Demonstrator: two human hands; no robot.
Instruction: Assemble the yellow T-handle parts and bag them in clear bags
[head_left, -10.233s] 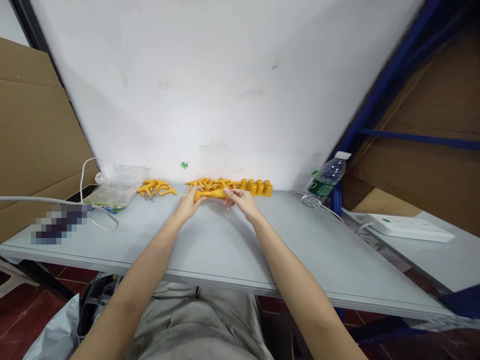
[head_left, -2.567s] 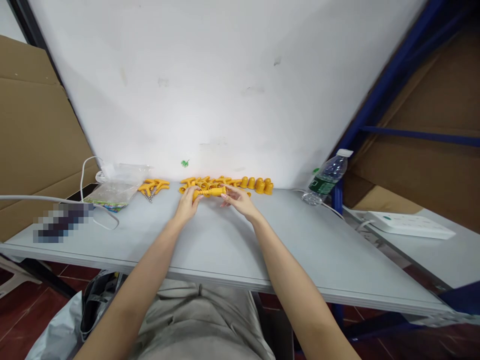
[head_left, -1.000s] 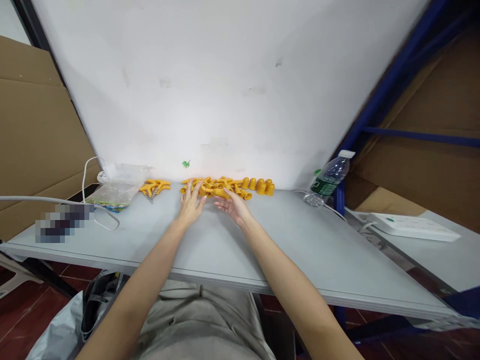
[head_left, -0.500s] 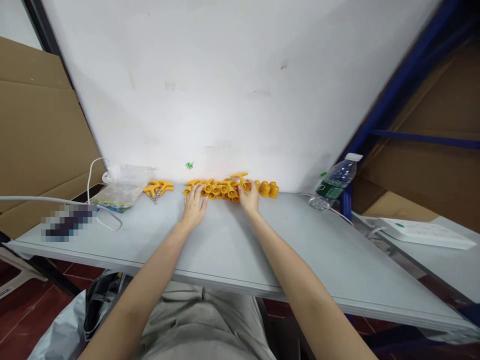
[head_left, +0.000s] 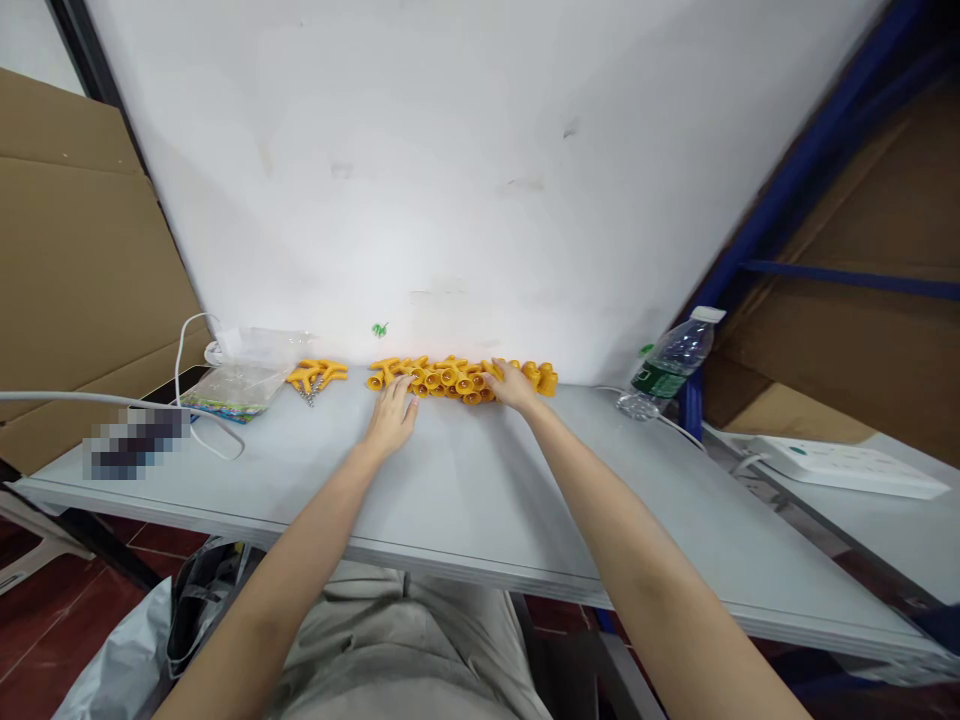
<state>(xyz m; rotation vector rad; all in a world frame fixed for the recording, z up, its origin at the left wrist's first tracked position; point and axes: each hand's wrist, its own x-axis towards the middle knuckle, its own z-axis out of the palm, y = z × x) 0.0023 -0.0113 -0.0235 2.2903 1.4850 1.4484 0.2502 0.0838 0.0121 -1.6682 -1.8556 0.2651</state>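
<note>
A low pile of yellow corkscrews (head_left: 448,377) lies against the wall, their round hollow ends facing me. My left hand (head_left: 391,412) is open at the pile's left part, fingers stretched forward and fingertips at the front pieces. At the right part, my right hand (head_left: 514,386) has its fingers closed around a yellow corkscrew (head_left: 489,368), partly hidden by them. Just beyond that hand stand several yellow cups (head_left: 547,379). Left of the pile, a few yellow T-handles with bare metal spirals (head_left: 317,376) lie together.
Plastic bags (head_left: 244,385), a white cable (head_left: 178,360) and a blurred dark object (head_left: 139,445) are on the table's left. A tilted bottle (head_left: 670,368) leans at the right, near a white power strip (head_left: 847,466). Cardboard (head_left: 67,270) stands left.
My right hand has moved slightly right and lowered the corkscrew from above the pile onto its right part. My left hand has shifted slightly right and stays open.
</note>
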